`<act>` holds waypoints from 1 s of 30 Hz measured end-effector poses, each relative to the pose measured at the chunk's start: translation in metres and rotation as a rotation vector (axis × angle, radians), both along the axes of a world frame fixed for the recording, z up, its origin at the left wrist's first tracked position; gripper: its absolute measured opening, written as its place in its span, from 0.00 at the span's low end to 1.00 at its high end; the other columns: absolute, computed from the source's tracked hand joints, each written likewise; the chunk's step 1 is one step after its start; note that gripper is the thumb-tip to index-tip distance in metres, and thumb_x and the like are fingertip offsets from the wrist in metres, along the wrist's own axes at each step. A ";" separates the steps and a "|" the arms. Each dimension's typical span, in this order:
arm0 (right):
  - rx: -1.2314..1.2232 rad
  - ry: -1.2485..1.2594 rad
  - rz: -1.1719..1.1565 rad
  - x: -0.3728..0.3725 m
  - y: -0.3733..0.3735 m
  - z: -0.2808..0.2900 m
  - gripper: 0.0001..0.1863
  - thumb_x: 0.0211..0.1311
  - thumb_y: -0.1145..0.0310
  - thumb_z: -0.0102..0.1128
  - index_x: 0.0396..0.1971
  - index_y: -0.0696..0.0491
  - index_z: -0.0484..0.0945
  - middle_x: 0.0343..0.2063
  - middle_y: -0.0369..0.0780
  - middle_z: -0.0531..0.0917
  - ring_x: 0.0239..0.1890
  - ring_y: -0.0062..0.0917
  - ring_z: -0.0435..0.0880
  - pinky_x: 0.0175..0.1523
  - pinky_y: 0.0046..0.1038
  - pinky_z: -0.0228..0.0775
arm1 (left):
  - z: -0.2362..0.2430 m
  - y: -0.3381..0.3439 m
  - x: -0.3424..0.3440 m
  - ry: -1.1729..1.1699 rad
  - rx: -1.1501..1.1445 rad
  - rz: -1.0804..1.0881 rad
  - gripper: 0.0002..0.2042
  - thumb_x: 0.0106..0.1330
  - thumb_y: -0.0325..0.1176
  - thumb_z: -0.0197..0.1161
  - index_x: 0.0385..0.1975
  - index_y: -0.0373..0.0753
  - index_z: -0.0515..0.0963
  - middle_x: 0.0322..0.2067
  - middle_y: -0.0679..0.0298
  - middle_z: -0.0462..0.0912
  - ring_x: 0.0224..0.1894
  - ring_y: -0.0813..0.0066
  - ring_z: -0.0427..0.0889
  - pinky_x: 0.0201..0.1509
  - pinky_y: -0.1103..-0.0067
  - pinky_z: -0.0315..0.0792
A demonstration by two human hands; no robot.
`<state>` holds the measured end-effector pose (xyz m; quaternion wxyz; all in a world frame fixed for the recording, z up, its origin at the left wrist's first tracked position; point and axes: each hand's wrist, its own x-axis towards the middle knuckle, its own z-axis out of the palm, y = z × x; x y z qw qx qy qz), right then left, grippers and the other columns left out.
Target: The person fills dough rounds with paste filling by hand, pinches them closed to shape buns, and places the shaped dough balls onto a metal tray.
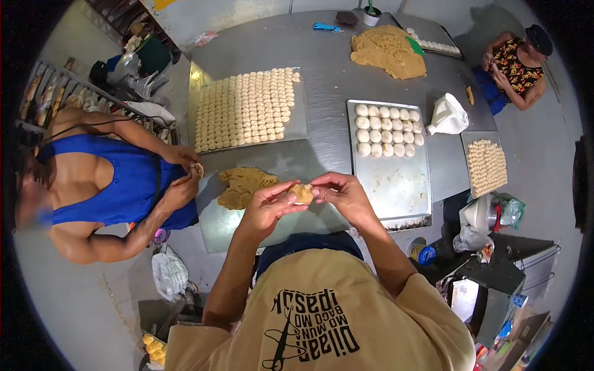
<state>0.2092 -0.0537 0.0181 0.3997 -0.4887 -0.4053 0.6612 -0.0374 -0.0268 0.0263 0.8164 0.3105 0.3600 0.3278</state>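
Between my two hands, just above the near edge of the metal table (213, 232), is a small piece of pale dough with brown filling (303, 194). My left hand (267, 208) cradles it from the left, thumb and fingers curled about it. The fingertips of my right hand (342, 196) pinch its right side. A flattened mound of brown filling (245, 186) lies on the table beside my left hand. Beyond my right hand, a metal baking tray (393, 185) carries rows of smooth round buns (387, 131) on its far half.
Rows of small dough pieces (244, 108) cover a tray at the left. A larger filling mass (390, 51) with a green scraper (416, 46), a white bag (448, 114) and another dough tray (487, 166) lie farther right. Co-workers stand left (117, 179) and far right (516, 71).
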 end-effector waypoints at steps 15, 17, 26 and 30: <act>0.134 -0.062 -0.123 -0.029 -0.013 0.019 0.20 0.76 0.79 0.66 0.65 0.61 0.84 0.50 0.42 0.93 0.49 0.21 0.88 0.58 0.24 0.79 | -0.031 -0.029 0.032 0.179 0.308 0.311 0.17 0.73 0.20 0.72 0.59 0.28 0.82 0.48 0.57 0.91 0.48 0.72 0.90 0.55 0.75 0.84; 0.107 0.006 -0.126 -0.022 -0.009 0.001 0.19 0.75 0.79 0.67 0.64 0.61 0.85 0.49 0.42 0.93 0.49 0.20 0.88 0.57 0.23 0.79 | -0.030 -0.031 0.034 0.225 0.343 0.325 0.15 0.73 0.20 0.71 0.58 0.29 0.82 0.48 0.56 0.91 0.47 0.71 0.90 0.54 0.75 0.85; 0.086 -0.078 -0.109 -0.015 0.003 0.017 0.19 0.74 0.77 0.70 0.62 0.63 0.86 0.49 0.42 0.92 0.50 0.21 0.88 0.57 0.25 0.81 | -0.018 -0.012 0.019 -0.122 0.041 0.178 0.11 0.76 0.21 0.67 0.55 0.31 0.79 0.55 0.53 0.87 0.54 0.62 0.90 0.65 0.56 0.88; 0.043 0.025 -0.073 -0.014 0.000 0.009 0.19 0.75 0.77 0.69 0.62 0.68 0.83 0.51 0.45 0.92 0.50 0.23 0.89 0.58 0.25 0.80 | -0.014 -0.008 0.030 0.060 0.157 0.200 0.16 0.77 0.22 0.68 0.62 0.31 0.81 0.54 0.56 0.89 0.52 0.67 0.90 0.59 0.66 0.88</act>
